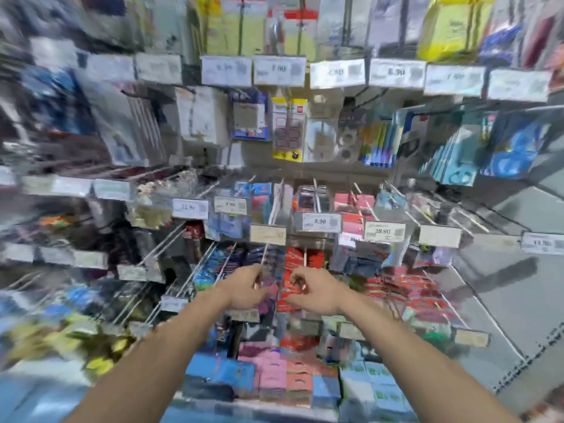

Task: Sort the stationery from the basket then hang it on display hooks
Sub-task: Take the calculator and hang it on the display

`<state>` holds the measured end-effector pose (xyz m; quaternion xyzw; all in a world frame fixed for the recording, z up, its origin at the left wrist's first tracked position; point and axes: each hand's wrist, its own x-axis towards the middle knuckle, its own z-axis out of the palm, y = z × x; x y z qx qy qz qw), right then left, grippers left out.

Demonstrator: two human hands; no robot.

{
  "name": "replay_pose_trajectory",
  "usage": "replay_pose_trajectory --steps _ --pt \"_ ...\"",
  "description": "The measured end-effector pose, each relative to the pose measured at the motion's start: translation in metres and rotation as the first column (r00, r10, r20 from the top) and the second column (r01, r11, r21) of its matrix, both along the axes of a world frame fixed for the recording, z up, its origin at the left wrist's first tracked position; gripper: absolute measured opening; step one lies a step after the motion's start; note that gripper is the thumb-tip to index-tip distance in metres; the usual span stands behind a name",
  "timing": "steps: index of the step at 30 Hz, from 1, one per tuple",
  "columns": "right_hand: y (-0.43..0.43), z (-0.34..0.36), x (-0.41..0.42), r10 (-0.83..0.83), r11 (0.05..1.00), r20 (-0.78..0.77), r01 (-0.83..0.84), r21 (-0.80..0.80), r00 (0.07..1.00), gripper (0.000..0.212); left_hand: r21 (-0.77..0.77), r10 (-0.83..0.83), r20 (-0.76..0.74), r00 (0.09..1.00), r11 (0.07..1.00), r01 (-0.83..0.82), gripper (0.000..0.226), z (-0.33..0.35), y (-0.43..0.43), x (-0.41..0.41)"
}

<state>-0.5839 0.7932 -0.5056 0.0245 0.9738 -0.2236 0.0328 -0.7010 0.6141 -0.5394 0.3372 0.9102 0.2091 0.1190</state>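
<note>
Hanging step, I judge. My left hand [245,290] pinches hook rod [265,254]; right hand [312,293] curled at red pack [294,271] just beside rod, blur hides if gripping. Next: line up pack hole with rod tip, push back.

Packets [61,123] at left edge of rack [265,166]: motion-blurred, unidentifiable. Upper price labels [279,70]: print illegible. Left hand [244,288], right hand [314,293]: grip indistinct.

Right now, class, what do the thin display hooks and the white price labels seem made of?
Thin pale display hook: probably metal wire with a light coating; it runs straight, slim and rigid. White price label reading 8.90: seemingly printed paper in a plastic holder; blur leaves the finish open.
</note>
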Motion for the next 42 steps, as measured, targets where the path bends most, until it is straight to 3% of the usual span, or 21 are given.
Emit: replay_pose_trajectory --steps 6,10,16,22,29,36,42 --pt "-0.073 0.103 0.012 0.126 0.99 0.035 -0.123 -0.07 0.991 0.023 0.001 0.19 0.075 0.979 0.982 -0.191 0.029 0.101 -0.091 0.052" --pt "-0.123 0.16 0.02 0.286 0.957 0.013 -0.286 -0.045 0.958 0.04 0.027 0.282 0.063 0.957 0.959 -0.284 0.042 0.166 -0.154 0.086" --pt "-0.218 0.22 0.034 0.507 0.861 -0.015 -0.508 -0.03 0.862 0.051 0.122 0.505 0.055 0.861 0.853 -0.508 0.047 0.229 -0.264 0.162" --pt "-0.364 0.244 0.069 0.708 0.705 -0.065 -0.709 0.024 0.703 0.065 0.12 0.761 -0.032 0.647 0.646 -0.754 0.06 0.253 -0.4 0.27" --pt "-0.559 0.261 0.155 0.885 0.452 -0.115 -0.892 -0.021 0.451 0.072 0.123 0.95 -0.037 0.31 0.312 -0.942 0.069 0.261 -0.577 0.434" --pt "-0.759 0.254 0.294 0.978 0.152 -0.132 -0.986 -0.074 0.16 0.069 0.067 0.998 -0.03 -0.053 -0.051 -0.996 0.076 0.255 -0.712 0.634" --pt "-0.89 0.244 0.425 0.987 -0.123 -0.109 -0.99 -0.075 -0.114 0.066 0.023 0.942 -0.008 -0.336 -0.335 -0.942 0.084 0.241 -0.758 0.802"
